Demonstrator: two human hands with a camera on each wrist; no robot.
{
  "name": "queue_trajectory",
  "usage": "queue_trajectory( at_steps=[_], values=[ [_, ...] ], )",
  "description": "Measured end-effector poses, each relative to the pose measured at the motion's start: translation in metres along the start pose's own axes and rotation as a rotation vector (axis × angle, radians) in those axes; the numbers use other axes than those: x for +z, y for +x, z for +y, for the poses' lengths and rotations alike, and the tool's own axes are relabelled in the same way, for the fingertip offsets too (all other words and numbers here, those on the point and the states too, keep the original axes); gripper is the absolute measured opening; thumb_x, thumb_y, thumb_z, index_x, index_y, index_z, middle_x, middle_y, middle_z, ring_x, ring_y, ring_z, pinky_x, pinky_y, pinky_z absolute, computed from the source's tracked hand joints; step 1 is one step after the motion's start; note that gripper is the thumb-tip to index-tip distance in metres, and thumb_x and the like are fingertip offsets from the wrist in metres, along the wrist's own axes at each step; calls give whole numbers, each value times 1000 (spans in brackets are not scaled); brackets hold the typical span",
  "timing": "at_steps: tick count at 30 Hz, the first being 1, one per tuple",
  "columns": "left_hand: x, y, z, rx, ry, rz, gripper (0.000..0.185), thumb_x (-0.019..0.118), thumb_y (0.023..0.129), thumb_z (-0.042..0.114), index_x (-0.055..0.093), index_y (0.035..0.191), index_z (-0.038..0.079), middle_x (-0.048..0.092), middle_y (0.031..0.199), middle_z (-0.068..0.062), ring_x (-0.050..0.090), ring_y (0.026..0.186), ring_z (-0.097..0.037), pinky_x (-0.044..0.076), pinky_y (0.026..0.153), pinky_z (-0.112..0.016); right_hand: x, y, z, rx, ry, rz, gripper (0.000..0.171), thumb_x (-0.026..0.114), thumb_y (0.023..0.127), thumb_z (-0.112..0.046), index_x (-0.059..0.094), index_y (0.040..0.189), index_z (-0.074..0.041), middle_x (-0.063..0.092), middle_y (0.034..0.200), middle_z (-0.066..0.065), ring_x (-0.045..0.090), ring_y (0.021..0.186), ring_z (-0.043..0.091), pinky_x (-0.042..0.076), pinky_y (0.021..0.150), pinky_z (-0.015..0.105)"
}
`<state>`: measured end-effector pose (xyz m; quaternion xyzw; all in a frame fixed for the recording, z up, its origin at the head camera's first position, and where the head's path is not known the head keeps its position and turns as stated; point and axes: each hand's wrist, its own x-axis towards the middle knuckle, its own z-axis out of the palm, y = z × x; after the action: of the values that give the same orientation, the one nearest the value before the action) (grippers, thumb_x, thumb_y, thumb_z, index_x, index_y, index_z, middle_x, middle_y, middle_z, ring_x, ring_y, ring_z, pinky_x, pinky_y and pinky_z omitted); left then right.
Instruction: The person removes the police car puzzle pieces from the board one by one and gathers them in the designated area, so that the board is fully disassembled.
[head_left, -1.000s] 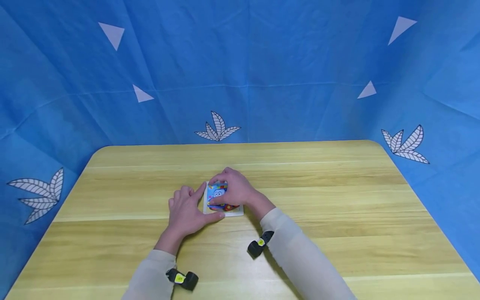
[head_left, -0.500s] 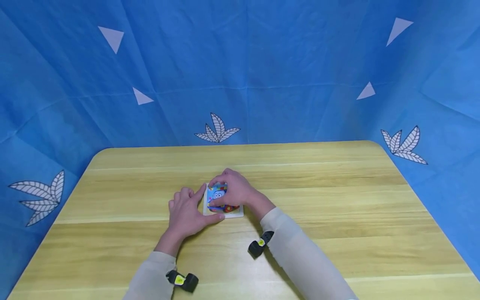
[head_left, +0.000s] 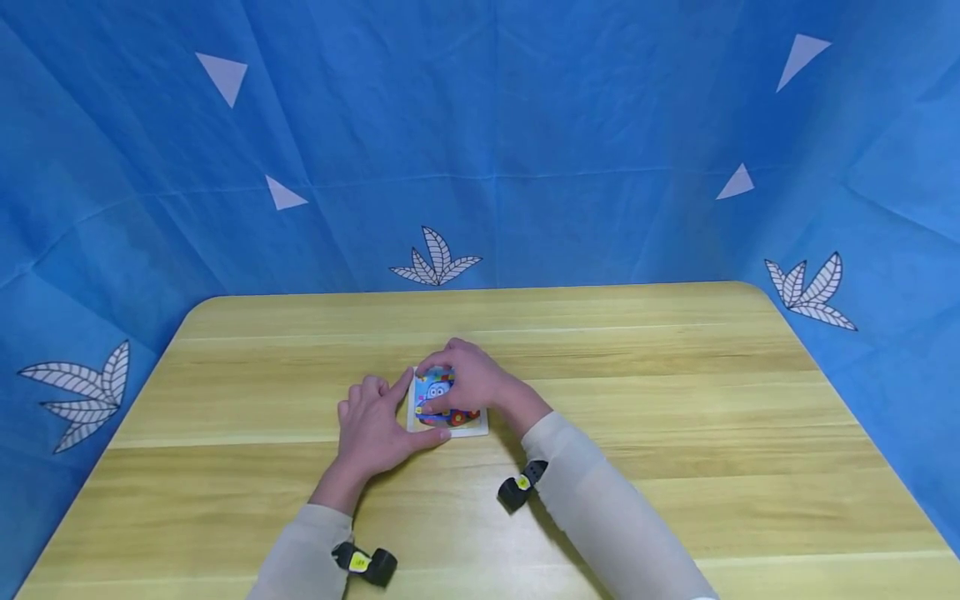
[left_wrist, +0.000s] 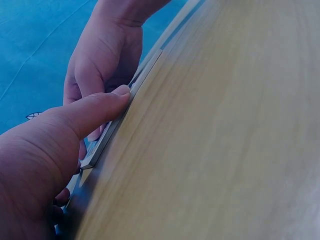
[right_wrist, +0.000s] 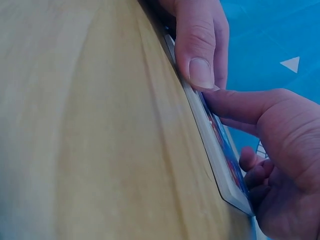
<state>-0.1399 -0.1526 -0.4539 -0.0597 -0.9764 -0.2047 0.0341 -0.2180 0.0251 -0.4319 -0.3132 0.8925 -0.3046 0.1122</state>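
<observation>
A small square picture board (head_left: 468,423) lies flat on the table, a bright cartoon vehicle with eyes inside its pale border. My left hand (head_left: 372,425) holds its left corner, index finger at the far left edge and thumb along the near edge. In the left wrist view that thumb (left_wrist: 102,107) presses on the border. Over the right part of the picture is my right hand (head_left: 474,379), its thumb and fingers bent down onto the picture. The right wrist view shows the right thumb (right_wrist: 240,106) close beside the left thumb (right_wrist: 197,55). Part of the picture is hidden beneath the right hand.
The wooden table (head_left: 675,433) has rounded far corners. Behind and beside it hangs a blue cloth (head_left: 570,150) with white triangles and leaf prints. Each sleeved forearm wears a black wrist camera, one left (head_left: 367,564) and one right (head_left: 519,487).
Both hands stay around the board in nearly the same place. The right thumb shifts slightly over the picture; the whole view dips a little.
</observation>
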Motion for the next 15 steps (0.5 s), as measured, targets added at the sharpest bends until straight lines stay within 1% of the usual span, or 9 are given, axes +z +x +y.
queue_trajectory(
  at_steps=[7,15],
  values=[
    [1,-1,-1,1,-6,4,113,58,55,86,40,145,20,29,88,-3,26,81,-23,14,65,-38,3,0,0,1,-21,3,49,81,70,-42,66,114,-27,48,95,-1,45,85,12,39,74,27],
    [1,-1,1,2,-13,5,113,59,55,85,39,145,20,29,87,-3,26,80,-23,13,65,-38,3,-1,-2,7,-4,20,47,83,69,-40,65,111,-27,50,96,0,45,86,13,39,76,28]
  ],
)
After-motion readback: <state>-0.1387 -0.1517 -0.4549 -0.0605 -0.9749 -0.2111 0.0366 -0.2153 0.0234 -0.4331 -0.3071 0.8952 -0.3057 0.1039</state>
